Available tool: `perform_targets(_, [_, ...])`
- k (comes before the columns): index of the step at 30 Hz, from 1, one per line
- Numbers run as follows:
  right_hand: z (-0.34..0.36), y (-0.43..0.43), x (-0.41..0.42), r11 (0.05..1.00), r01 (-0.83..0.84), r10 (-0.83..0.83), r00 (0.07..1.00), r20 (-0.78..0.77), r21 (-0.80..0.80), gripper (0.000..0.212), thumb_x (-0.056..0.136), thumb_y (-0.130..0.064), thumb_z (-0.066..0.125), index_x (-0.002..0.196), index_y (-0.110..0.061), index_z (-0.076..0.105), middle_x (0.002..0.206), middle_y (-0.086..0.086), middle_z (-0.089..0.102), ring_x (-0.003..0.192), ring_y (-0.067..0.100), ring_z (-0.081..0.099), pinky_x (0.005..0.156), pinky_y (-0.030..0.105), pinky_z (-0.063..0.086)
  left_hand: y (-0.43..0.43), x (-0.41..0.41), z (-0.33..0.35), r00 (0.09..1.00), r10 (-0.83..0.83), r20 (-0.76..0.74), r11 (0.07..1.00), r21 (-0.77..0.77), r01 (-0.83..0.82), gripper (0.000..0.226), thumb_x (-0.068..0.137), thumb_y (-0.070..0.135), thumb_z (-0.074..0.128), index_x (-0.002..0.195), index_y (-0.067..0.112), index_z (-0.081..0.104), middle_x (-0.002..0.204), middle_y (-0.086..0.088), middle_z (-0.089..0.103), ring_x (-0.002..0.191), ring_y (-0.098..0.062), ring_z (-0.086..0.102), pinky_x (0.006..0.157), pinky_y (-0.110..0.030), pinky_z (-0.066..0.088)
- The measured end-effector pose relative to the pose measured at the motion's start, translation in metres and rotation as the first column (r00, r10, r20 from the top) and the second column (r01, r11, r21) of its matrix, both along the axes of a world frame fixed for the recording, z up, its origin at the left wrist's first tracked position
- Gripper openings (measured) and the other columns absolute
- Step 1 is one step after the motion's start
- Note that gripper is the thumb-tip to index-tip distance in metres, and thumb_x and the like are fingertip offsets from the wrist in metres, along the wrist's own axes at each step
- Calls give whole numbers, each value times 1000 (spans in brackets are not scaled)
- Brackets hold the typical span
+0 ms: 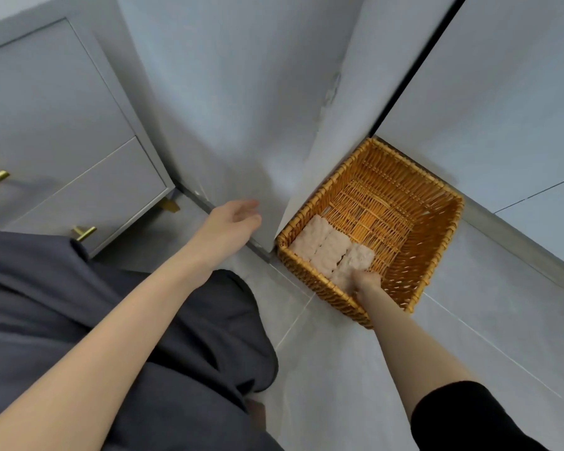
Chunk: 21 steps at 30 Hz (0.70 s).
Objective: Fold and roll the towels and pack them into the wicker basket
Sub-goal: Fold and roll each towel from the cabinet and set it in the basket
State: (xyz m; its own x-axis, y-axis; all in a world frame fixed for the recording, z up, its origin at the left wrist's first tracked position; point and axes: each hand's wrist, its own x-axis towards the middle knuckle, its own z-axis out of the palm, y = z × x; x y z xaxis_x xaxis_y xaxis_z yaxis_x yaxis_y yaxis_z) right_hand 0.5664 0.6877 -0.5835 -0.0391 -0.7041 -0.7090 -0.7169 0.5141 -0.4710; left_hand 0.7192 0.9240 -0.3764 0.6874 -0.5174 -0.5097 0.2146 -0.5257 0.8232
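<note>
Nearest: the dark trousers (192, 336) are filling the lower left, both bare forearms are lying out ahead over the grey tile floor (339, 369).

Right hand (367, 283) is sitting inside the basket (437, 242), on the near end of the third towel roll (355, 258). Motion blur here; I cannot tell whether the fingers are gripping the roll or only pressing on it.

Left hand (233, 219) is hanging in the air by the wall corner (274, 190), fingers loose and spread, holding nothing, well apart from the basket.

Step in hand, as judged: packing. The third roll is being seated beside the other two.

Towels: three pale pink, nubbly rolls are lying side by side and touching, in a row along the basket's near left wall, with the first roll (308, 237) in the corner and the second roll (331, 252) between the others. They are looking tight and even. More than half of the woven bottom is showing bare.

Basket is standing on the floor, tucked against the wall.

Next move, as judged: letting go without loosening the roll, then fetching another towel; none is showing in view.

Far left: a grey cabinet (79, 174) with a brass handle (83, 232).
</note>
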Motion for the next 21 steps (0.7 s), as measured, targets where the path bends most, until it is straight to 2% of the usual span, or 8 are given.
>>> perform_targets(3, [-6,0,4,995,-65,62,997,36,79,31,97,-10,49,125,3,47,125,17,55,100,27,55,63,30,48,-6,1,-1,1000,-4,-6,1000,15,4,41,99,20,46,140,25,43,135,9,51,124,-10,48,101,-23,37])
perform_targets(8, [-15,-5,-7,909,-416,406,897,-174,-24,9,91,-9,56,98,-5,57,112,19,62,93,27,61,78,34,53,-12,1,-5,1000,-3,-14,999,33,4,40,99,21,47,138,25,45,137,6,50,126,-12,47,109,-30,37])
perform_targets(10, [-17,-6,-9,822,-548,493,820,-290,-152,24,87,-10,60,109,-4,53,113,17,57,104,31,58,87,38,51,-12,0,-5,1000,-10,-18,999,39,11,40,99,21,48,138,25,45,136,6,50,126,-12,47,108,-30,37])
perform_targets(12, [-15,-4,-7,764,-600,531,793,-299,-236,36,86,-3,57,120,-7,46,120,16,53,106,31,56,84,37,50,-12,1,-6,1000,-15,-13,999,37,16,39,99,21,47,138,26,45,136,6,50,126,-12,46,108,-30,37])
perform_targets(14, [-15,-3,-3,729,-646,593,761,-265,-225,41,88,1,52,127,-10,48,128,14,51,107,29,56,80,31,49,-11,2,-6,1000,-17,-20,999,33,18,40,99,20,47,138,25,45,135,7,50,126,-13,47,108,-31,38])
perform_targets(16, [-15,-2,-2,683,-712,661,698,-276,-167,44,90,2,49,132,-10,50,134,14,51,112,28,56,89,30,49,-11,2,-7,999,-17,-50,1000,16,18,40,99,20,47,139,24,45,131,8,51,121,-13,50,97,-25,44])
perform_targets(18, [-13,-4,0,617,-777,724,622,-296,-123,39,91,1,47,129,-3,54,127,17,56,109,30,58,92,35,50,-11,2,-7,997,-11,-77,1000,0,11,39,100,20,46,139,24,45,124,9,51,113,-12,53,83,-18,46])
perform_targets(21, [-4,-6,3,583,-810,767,574,-288,-60,37,94,-4,43,130,-2,53,116,16,62,103,30,61,89,37,52,-11,1,-6,995,12,-100,1000,-10,-13,39,99,19,46,138,24,45,125,8,53,111,-13,55,85,-21,46])
